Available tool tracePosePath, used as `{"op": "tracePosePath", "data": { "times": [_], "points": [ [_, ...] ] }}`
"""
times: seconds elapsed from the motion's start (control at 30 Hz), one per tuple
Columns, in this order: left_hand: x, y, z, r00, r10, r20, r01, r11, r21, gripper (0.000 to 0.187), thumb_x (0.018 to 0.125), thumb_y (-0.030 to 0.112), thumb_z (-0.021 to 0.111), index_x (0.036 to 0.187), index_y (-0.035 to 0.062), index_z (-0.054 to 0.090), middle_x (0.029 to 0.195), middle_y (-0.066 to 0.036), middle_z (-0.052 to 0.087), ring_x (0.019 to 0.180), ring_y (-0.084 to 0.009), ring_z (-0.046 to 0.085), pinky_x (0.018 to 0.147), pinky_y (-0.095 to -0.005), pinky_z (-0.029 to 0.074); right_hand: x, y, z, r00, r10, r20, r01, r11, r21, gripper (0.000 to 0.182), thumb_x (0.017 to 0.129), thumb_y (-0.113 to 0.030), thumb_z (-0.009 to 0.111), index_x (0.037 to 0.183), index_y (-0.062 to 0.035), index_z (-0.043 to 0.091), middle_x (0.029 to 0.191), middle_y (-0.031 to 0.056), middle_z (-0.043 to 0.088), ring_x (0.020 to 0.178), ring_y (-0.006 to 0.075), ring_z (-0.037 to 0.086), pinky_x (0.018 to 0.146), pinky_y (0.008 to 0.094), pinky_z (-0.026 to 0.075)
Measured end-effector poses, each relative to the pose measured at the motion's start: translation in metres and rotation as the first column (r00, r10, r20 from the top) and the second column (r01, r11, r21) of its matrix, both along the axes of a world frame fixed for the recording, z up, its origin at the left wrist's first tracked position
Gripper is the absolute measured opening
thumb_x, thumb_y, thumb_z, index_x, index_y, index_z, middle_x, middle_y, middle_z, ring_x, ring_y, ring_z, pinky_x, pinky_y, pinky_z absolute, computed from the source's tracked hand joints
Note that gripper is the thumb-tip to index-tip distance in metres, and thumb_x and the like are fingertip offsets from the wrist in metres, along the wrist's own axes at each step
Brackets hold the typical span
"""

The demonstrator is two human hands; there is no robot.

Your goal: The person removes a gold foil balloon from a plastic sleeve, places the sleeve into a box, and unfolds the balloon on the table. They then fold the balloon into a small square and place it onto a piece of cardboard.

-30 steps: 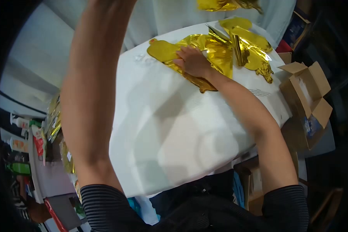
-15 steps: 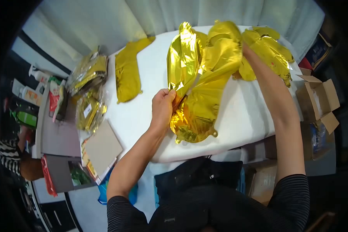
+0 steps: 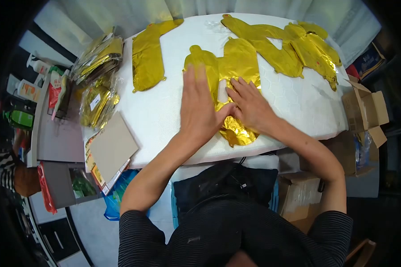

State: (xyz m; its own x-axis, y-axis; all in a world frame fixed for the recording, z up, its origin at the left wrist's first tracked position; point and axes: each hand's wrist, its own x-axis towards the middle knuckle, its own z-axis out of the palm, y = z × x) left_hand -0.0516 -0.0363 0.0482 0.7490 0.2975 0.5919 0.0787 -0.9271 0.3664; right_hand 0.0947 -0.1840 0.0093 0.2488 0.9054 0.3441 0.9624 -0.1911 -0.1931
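Observation:
A gold foil balloon point(image 3: 239, 60), deflated, lies flat near the front of the white-covered table point(image 3: 294, 107). My left hand point(image 3: 198, 104) rests flat over its left side, fingers stretched forward and a little blurred. Beside it my right hand point(image 3: 252, 104) is spread on the balloon's right side, the two thumbs close together over its middle. Both palms hide part of the foil. Another flat gold balloon point(image 3: 148, 58) lies to the left. More gold foil balloons point(image 3: 294, 49) lie partly overlapping at the back right.
Clear bags of folded gold foil point(image 3: 98, 104) sit at the table's left edge, by a beige board point(image 3: 113, 140). Open cardboard boxes point(image 3: 365, 107) stand at the right. Another person's arm point(image 3: 26, 180) shows at far left. Curtains point(image 3: 209, 8) hang behind.
The balloon that I held up is now down flat on the table, both hands laid on it. Another gold balloon now lies visible behind it. My view has shifted slightly.

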Motion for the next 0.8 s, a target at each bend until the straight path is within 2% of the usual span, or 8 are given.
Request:
{"op": "tracePosePath", "data": {
  "times": [0.1,0.17,0.37,0.43,0.57,0.63,0.67,0.8],
  "points": [
    [0.013,0.013,-0.01,0.983,0.125,-0.134,-0.134,0.989,-0.06,0.097,0.082,0.008,0.075,0.159,-0.0042,0.018,0.161,-0.035,0.024,0.15,-0.0495,0.029,0.122,-0.0493,0.032,-0.011,0.0,0.002,0.997,-0.072,-0.03,0.068,0.991,-0.114,0.065,0.101,-0.041,0.063,0.151,-0.002,0.048,0.162,0.0229,0.038,0.153,0.0412,0.031,0.126,0.0523,0.025],
    [0.01,0.038,-0.018,0.986,0.157,-0.05,-0.161,0.981,-0.11,0.092,0.08,-0.005,0.064,0.159,-0.0064,0.016,0.159,-0.038,0.025,0.149,-0.0486,0.031,0.122,-0.0479,0.033,-0.014,-0.005,0.0,0.989,-0.145,-0.007,0.144,0.984,-0.105,0.067,0.101,-0.043,0.063,0.151,-0.0018,0.047,0.162,0.0243,0.037,0.152,0.0426,0.03,0.125,0.0527,0.025],
    [-0.008,0.048,-0.005,0.978,0.208,-0.011,-0.207,0.962,-0.181,0.092,0.083,0.002,0.072,0.156,-0.0121,0.017,0.155,-0.037,0.032,0.147,-0.0503,0.033,0.124,-0.0483,0.03,-0.022,-0.006,0.007,0.967,-0.255,0.005,0.253,0.955,-0.156,0.064,0.102,-0.042,0.061,0.151,-0.0026,0.048,0.161,0.0248,0.037,0.15,0.0468,0.032,0.123,0.0588,0.027],
    [0.002,0.023,-0.005,0.996,0.054,0.069,-0.049,0.996,-0.076,0.094,0.083,0.006,0.076,0.155,-0.0121,0.019,0.154,-0.037,0.033,0.145,-0.0511,0.035,0.124,-0.0489,0.03,-0.024,-0.001,0.006,0.973,-0.228,0.023,0.228,0.959,-0.169,0.062,0.102,-0.041,0.06,0.151,-0.0049,0.048,0.162,0.0243,0.037,0.15,0.0472,0.032,0.122,0.0599,0.027],
    [0.025,0.002,-0.012,1.0,0.002,-0.018,-0.002,1.0,-0.004,0.094,0.081,0.005,0.075,0.156,-0.0092,0.021,0.155,-0.036,0.033,0.145,-0.0511,0.037,0.121,-0.0499,0.035,-0.027,0.003,0.007,0.974,-0.22,0.055,0.227,0.952,-0.207,0.056,0.104,-0.036,0.057,0.153,-0.0106,0.049,0.162,0.0231,0.037,0.15,0.0469,0.032,0.121,0.0616,0.027],
    [0.034,0.011,-0.016,0.958,0.096,-0.27,-0.115,0.992,-0.054,0.092,0.081,0.001,0.073,0.157,-0.0054,0.022,0.156,-0.035,0.032,0.145,-0.0509,0.038,0.115,-0.0506,0.043,-0.025,0.001,0.004,0.975,-0.212,0.059,0.219,0.956,-0.195,0.055,0.104,-0.036,0.057,0.153,-0.0104,0.048,0.162,0.0229,0.037,0.15,0.047,0.032,0.121,0.062,0.027],
    [0.035,0.02,-0.016,0.97,0.098,-0.224,-0.113,0.992,-0.054,0.09,0.081,-0.002,0.07,0.158,-0.0032,0.024,0.154,-0.034,0.036,0.141,-0.0495,0.042,0.108,-0.0511,0.049,-0.024,0.0,0.003,0.979,-0.197,0.059,0.205,0.962,-0.181,0.055,0.105,-0.036,0.056,0.153,-0.0102,0.048,0.162,0.0228,0.037,0.15,0.047,0.032,0.121,0.0625,0.027],
    [0.025,0.048,-0.008,0.957,0.213,-0.195,-0.241,0.961,-0.134,0.082,0.082,-0.006,0.066,0.156,-0.005,0.028,0.146,-0.032,0.045,0.133,-0.0468,0.05,0.103,-0.0509,0.05,-0.019,-0.004,0.002,0.985,-0.155,0.076,0.166,0.972,-0.168,0.055,0.105,-0.037,0.056,0.153,-0.0112,0.048,0.163,0.0219,0.036,0.15,0.0464,0.032,0.122,0.062,0.026]
  ]
}}
